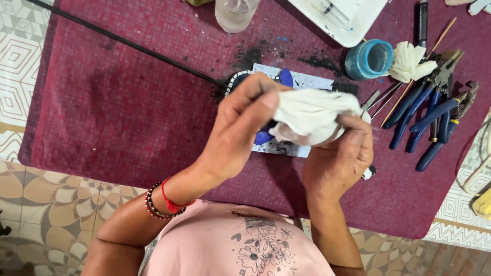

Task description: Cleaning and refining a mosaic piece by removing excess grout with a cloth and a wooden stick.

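My left hand (240, 125) and my right hand (340, 158) both grip a crumpled white cloth (312, 115) held above the table. The cloth seems wrapped around a blue object (263, 136) that shows just below my left fingers. Under the hands lies a flat white tile (307, 82) with blue and black-and-white pieces on it, mostly hidden. My left wrist wears a red string and a bead bracelet.
A dark red cloth (128, 102) covers the low table. Several blue-handled pliers (434, 112) lie at the right, beside a blue cup (368, 59) and a white rag (409, 61). A white tray with a syringe (337, 13), a clear cup (232, 13) and a thin black rod (128, 43) lie further back.
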